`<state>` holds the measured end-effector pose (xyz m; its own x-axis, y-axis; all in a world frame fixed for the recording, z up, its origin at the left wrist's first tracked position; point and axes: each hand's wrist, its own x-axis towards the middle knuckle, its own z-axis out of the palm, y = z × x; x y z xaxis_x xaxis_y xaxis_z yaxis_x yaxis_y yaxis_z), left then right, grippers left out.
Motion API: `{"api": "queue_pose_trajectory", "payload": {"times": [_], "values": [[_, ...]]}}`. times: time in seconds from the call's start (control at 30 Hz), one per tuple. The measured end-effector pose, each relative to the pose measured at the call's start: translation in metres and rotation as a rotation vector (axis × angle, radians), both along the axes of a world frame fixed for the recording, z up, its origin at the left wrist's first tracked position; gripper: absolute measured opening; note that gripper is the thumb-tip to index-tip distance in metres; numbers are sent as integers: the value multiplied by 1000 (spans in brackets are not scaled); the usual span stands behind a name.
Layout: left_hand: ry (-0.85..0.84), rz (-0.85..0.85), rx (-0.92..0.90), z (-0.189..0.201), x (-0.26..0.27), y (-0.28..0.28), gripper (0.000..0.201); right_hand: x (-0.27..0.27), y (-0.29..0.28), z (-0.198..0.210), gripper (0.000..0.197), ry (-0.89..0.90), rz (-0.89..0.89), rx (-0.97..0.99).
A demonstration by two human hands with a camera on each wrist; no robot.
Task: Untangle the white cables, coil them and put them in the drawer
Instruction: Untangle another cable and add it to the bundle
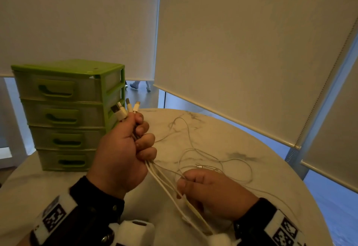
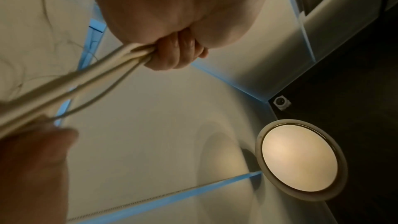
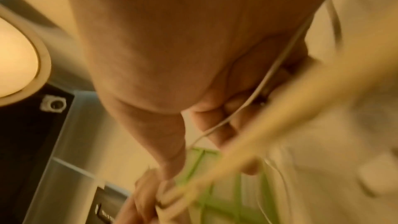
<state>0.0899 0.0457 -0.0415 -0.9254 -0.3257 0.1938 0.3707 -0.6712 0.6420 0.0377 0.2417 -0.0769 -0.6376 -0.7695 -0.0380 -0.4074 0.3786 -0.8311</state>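
Head view: the left hand [image 1: 124, 149], centre-left of the frame, is fisted round a bundle of cables [image 1: 164, 185], with the plugs [image 1: 126, 108] sticking up above the thumb. The right hand [image 1: 211, 193], lower centre, has its fingers curled round the same strands lower down. Beyond it the loose ends [image 1: 213, 160] lie in loops on the table [image 1: 242, 129] toward centre right. To do this step well, I'd judge, keep the plug ends clamped and even, and draw the right hand down the strands slowly, loosening each crossing rather than pulling it tight, since thin cable knots easily. The drawers [image 1: 64, 114], left of the frame, are all closed; one needs opening before stowing.
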Motion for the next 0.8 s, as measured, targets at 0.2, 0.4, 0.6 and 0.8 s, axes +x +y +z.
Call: {"api": "queue_pose_trajectory", "payload": {"times": [0.2, 0.4, 0.6, 0.8], "values": [[-62, 102, -43, 2, 1, -7, 32, -15, 45, 28, 25, 121, -199, 205], [-25, 284, -20, 12, 6, -31, 28, -19, 68, 55, 23, 143, -123, 285], [-137, 91, -597, -3, 7, 7, 32, -5, 16, 55, 27, 308, -192, 1], [-192, 103, -715, -13, 6, 19, 30, 8, -22, 66, 21, 398, -45, -36]]}}
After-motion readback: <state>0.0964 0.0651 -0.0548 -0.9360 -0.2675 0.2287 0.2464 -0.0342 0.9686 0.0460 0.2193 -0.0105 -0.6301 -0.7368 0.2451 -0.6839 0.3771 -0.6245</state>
